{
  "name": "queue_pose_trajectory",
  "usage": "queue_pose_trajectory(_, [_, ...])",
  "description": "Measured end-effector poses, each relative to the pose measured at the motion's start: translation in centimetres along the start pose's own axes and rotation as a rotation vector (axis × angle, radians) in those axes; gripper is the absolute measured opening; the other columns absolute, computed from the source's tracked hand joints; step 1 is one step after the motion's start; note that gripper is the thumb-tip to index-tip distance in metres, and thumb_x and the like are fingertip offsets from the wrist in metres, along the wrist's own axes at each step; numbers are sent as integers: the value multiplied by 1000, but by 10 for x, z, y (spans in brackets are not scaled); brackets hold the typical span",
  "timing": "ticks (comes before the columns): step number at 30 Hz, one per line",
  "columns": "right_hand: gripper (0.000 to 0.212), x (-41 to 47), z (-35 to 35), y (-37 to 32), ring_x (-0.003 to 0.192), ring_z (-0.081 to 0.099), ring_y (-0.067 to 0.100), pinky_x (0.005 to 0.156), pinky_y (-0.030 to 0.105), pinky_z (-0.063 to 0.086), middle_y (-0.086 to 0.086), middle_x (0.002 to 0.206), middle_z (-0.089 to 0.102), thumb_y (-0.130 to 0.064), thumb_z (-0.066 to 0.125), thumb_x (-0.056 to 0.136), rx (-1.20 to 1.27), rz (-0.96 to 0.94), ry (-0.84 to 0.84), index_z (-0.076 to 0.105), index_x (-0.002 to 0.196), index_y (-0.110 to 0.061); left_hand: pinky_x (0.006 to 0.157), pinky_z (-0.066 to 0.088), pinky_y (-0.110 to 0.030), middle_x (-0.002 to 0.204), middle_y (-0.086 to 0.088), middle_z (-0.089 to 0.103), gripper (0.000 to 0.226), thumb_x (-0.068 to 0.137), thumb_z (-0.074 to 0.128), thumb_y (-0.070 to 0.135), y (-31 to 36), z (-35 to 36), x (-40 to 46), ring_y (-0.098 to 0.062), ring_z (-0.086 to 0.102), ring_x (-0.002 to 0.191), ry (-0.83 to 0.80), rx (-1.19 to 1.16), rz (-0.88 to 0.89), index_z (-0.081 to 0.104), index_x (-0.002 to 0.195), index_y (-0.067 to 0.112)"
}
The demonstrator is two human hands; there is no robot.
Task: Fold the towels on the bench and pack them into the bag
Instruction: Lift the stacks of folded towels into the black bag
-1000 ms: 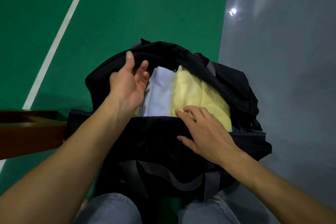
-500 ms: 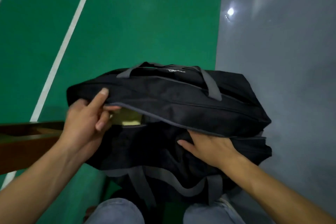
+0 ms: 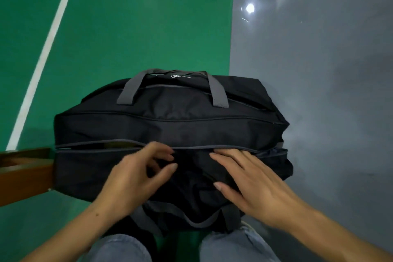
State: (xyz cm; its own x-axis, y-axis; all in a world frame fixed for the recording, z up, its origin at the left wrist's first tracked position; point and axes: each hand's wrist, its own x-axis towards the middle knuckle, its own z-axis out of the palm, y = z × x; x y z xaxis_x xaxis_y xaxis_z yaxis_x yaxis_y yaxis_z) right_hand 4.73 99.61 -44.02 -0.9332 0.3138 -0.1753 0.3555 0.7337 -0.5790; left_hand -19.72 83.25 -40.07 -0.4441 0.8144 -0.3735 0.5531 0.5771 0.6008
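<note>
Black bag (image 3: 170, 125) sits on the person's lap, one end against the wooden desk (image 3: 23, 174), flap down over its mouth with a thin gap left; soft fabric, looks light and saggy, best taken by the grey handles (image 3: 218, 93). Left hand (image 3: 136, 178) at the seam, fingers loosely curled, holding nothing clear; right hand (image 3: 253, 185) lies flat on the bag front.

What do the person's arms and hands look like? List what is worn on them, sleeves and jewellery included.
Both forearms are bare up to the frame's edge: no sleeves in view. The left hand and the right hand wear no gloves, and no rings, watch or bracelet show. Nails look short and unpainted. Below, the knees are in blue-grey jeans.
</note>
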Motion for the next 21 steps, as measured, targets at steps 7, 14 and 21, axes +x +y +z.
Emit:
queue_pose_trajectory(7, [25, -35, -17, 25, 107, 61, 13, 88, 29, 53, -10, 120, 63, -31, 62, 104, 114, 42, 287, 68, 125, -18, 77, 56, -33, 137, 25, 57, 39, 100, 53, 57, 83, 49, 28, -1, 64, 103, -168, 314, 484, 51, 137, 43])
queue_pose_trajectory(14, [8, -65, -6, 104, 89, 65, 5, 75, 24, 53, -13, 102, 66, -24, 61, 103, 191, 467, 446, 68, 107, -24, 63, 36, -38, 102, -1, 70, 47, 99, 53, 68, 159, 141, 60, -30, 70, 87, -189, 547, 405, 59, 108, 22])
queue_pose_trajectory(21, [28, -52, 19, 135, 98, 66, -12, 83, 11, 54, -25, 108, 71, -11, 67, 101, 510, 584, 333, 68, 121, -29, 69, 48, -36, 101, 10, 66, 34, 95, 61, 64, 147, 129, 51, -18, 67, 90, -267, 412, 401, 65, 97, 31])
